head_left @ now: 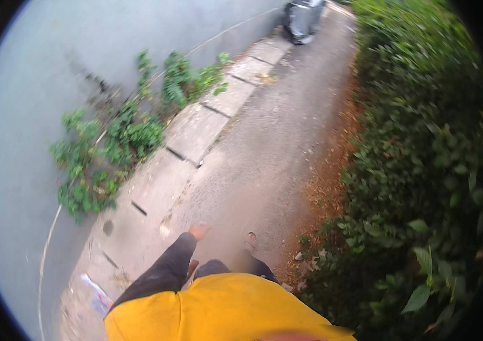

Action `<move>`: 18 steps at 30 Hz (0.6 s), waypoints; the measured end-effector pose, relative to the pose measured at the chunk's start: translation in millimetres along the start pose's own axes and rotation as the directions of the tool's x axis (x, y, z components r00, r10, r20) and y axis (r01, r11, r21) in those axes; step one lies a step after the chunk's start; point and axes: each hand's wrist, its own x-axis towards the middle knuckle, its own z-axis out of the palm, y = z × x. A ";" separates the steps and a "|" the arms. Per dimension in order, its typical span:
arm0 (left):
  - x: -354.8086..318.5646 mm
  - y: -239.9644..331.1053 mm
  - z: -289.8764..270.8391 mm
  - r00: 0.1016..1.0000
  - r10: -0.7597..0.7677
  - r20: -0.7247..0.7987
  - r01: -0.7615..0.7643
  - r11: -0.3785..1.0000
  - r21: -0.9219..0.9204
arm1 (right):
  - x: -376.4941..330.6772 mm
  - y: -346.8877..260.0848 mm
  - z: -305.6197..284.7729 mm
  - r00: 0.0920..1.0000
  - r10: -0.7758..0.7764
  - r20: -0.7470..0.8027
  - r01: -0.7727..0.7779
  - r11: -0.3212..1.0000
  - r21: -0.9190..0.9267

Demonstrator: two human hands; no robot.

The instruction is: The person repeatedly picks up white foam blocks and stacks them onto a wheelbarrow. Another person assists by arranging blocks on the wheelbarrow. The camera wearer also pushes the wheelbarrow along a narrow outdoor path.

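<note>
My left hand (200, 230) hangs over the path at the end of a dark sleeve (164, 262). It is small and smeared by motion, so I cannot make out its fingers or anything in them. Bare paving lies below it. My right hand is out of view. A yellow top (224, 307) covers my body at the bottom of the picture. Ahead of my dark trousers, one foot in a sandal (251, 241) is on the path.
A grey path (253, 153) runs away toward the upper right, with slotted concrete slabs (199, 131) along its left. Green plants (133, 133) grow against a pale wall (82, 51). A dense hedge (417, 187) lines the right. A grey covered object (302, 21) stands far ahead.
</note>
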 end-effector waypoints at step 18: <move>-153.2 -65.5 47.1 0.583 -0.765 -0.275 0.362 0.548 -0.754 | -82.0 -631.8 19.2 0.835 -0.429 0.346 0.550 0.610 -0.571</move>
